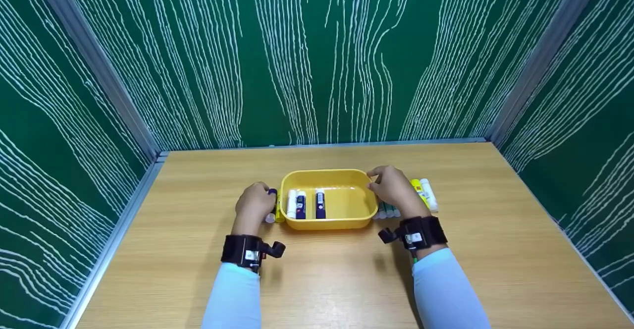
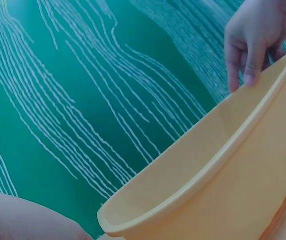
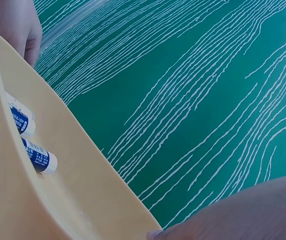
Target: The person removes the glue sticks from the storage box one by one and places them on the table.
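Note:
A yellow plastic basket (image 1: 329, 224) stands mid-table. Inside lie a white glue stick (image 1: 292, 204) and two dark blue ones, one beside it (image 1: 300, 205) and one farther right (image 1: 320, 204). My right hand (image 1: 394, 190) pinches the basket's right rim between thumb and finger. On the left, my left hand (image 1: 255, 202) is curled down over a dark-ended glue stick (image 1: 272, 191) outside the basket; its fingertips are hidden, so its grip is unclear. A yellow glue stick (image 1: 280, 211) lies between that hand and the basket.
To the basket's right, several green-banded glue sticks (image 1: 389, 211) lie partly under my right hand. A yellow one (image 1: 417, 186) and a white one (image 1: 429, 194) lie beyond it. Green walls with white wavy lines (image 1: 297, 61) enclose the wooden table (image 1: 337, 279).

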The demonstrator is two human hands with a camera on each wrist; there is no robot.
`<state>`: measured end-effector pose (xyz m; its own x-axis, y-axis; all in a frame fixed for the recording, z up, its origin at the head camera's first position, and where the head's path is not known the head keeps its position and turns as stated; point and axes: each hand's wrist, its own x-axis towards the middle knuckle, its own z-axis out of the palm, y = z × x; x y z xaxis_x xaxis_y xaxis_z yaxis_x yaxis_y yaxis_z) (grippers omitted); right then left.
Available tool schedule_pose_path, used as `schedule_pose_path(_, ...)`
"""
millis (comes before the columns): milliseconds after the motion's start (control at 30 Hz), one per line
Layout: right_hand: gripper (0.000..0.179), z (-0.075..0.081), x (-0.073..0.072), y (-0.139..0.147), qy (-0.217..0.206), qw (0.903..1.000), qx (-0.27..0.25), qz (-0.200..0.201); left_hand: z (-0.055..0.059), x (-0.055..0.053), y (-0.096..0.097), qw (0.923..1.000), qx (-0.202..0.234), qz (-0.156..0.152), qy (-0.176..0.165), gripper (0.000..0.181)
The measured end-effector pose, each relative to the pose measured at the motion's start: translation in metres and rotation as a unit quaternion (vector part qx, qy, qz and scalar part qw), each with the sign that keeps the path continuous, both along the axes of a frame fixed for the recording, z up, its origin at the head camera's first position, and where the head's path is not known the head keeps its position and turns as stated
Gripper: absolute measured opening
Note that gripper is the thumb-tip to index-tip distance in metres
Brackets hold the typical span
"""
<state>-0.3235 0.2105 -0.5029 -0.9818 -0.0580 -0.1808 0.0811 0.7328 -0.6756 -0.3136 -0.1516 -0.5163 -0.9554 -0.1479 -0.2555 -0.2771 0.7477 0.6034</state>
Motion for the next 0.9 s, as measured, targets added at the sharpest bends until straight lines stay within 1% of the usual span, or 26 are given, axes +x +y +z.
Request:
schedule_pose_path(67, 0.044, -0.0003, -0.0001, -0.0001, 0.000, 1.0000, -0.002, 0.001, -0.0002, -0.0012, -0.0006, 0.9999, -0.014, -0.002, 0.005, 0.049)
schedule_pose_path(167, 0.044, 0.0001, -0.0003, -0.0003, -0.003, 1.0000, -0.002, -0.002, 0.0011, -0.0025, 0.0003, 0.9999, -0.013, 0.007, 0.005, 0.051)
schedule_pose_path(333, 0.045, 0.0008, -0.0004, -0.0007, -0.009, 0.9999, 0.001, -0.004, 0.0049, -0.0035, 0.0038, 0.9995, -0.004, 0.020, 0.023, 0.049)
schedule_pose_path(433, 0.045, 0.0009, 0.0002, -0.0009, -0.008, 1.0000, 0.002, -0.001, 0.0057, -0.0029, 0.0040, 0.9993, -0.004, 0.022, 0.030, 0.048)
schedule_pose_path(567, 0.045, 0.0007, 0.0001, -0.0008, -0.010, 0.9999, 0.001, -0.001, 0.0033, -0.0021, 0.0018, 0.9994, -0.002, 0.027, 0.022, 0.047)
schedule_pose_path(700, 0.045, 0.0004, -0.0006, -0.0006, -0.016, 0.9999, -0.004, -0.004, 0.0008, -0.0013, 0.0004, 0.9994, 0.018, 0.028, 0.008, 0.044)
schedule_pose_path(833, 0.045, 0.0004, -0.0001, -0.0006, -0.015, 0.9999, -0.006, -0.003, -0.0003, -0.0014, 0.0002, 0.9993, 0.028, 0.025, 0.007, 0.043)
schedule_pose_path(900, 0.044, -0.0002, 0.0001, -0.0003, -0.002, 1.0000, 0.000, 0.001, -0.0007, -0.0016, 0.0002, 0.9992, 0.029, 0.025, 0.009, 0.043)
